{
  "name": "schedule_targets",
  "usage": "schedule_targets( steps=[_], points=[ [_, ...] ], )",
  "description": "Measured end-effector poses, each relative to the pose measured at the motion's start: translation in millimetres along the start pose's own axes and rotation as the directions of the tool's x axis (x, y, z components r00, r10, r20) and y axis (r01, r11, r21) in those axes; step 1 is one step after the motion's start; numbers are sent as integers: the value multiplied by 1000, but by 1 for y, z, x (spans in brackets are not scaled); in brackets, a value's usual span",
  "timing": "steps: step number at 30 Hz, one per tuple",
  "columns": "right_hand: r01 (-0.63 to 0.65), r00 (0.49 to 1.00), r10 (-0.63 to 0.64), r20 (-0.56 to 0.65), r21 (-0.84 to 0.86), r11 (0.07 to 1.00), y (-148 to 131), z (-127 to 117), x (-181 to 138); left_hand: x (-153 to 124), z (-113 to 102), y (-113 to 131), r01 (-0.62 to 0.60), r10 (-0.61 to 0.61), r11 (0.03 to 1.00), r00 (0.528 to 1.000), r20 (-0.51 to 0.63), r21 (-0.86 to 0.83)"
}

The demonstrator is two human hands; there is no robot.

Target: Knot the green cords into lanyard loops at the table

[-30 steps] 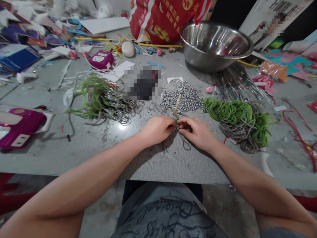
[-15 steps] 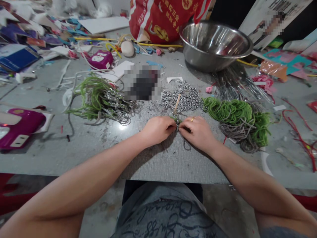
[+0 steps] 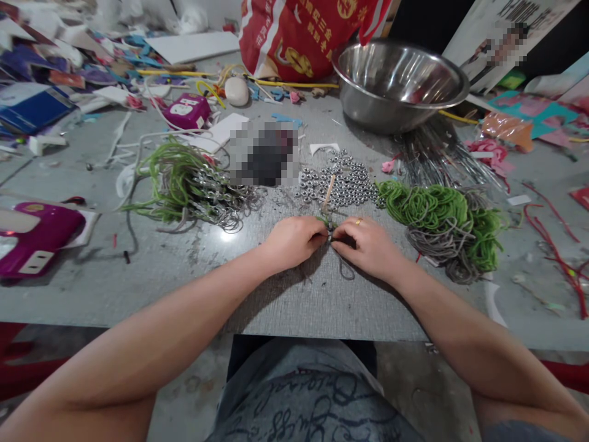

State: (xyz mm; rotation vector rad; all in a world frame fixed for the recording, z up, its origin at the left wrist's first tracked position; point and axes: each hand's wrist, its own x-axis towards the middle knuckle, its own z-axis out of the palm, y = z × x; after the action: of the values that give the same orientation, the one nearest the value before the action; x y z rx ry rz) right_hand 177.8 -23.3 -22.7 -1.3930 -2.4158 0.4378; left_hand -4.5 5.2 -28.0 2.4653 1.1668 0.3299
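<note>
My left hand [image 3: 294, 240] and my right hand [image 3: 368, 245] meet at the middle of the grey table [image 3: 138, 270], fingers pinched together on a small green and grey cord piece [image 3: 329, 226]. A grey loop of the cord [image 3: 346, 269] hangs out below my right hand. Just beyond the fingertips lies a pile of small silver metal beads [image 3: 343, 181] with a short wooden stick [image 3: 329, 185] on it. A ring shows on my right hand.
A heap of green and grey cords [image 3: 442, 221] lies right of my hands. A bundle of green cords with metal clasps [image 3: 193, 187] lies to the left. A steel bowl [image 3: 398, 83], a red bag [image 3: 304, 34], purple glue guns [image 3: 39, 233] and scraps crowd the table.
Both hands stay pinched on the cord piece. My right hand has turned slightly, so the ring now shows.
</note>
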Motion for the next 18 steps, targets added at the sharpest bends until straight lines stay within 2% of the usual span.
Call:
schedule_targets(
  steps=[5, 10, 18],
  points=[
    [-22, 1000, 22, 0, -22, 1000, -2, 1, 1, 1, 0, 0, 7, -7, 1000, 1000, 1, -5],
    [24, 1000, -24, -2, 6, 1000, 1, 0, 2, 1, -1, 1, 7, -7, 1000, 1000, 9, -1],
    [29, 999, -29, -18, 9, 1000, 3, 3, 3, 1, 0, 0, 5, -5, 1000, 1000, -2, 1]
  ],
)
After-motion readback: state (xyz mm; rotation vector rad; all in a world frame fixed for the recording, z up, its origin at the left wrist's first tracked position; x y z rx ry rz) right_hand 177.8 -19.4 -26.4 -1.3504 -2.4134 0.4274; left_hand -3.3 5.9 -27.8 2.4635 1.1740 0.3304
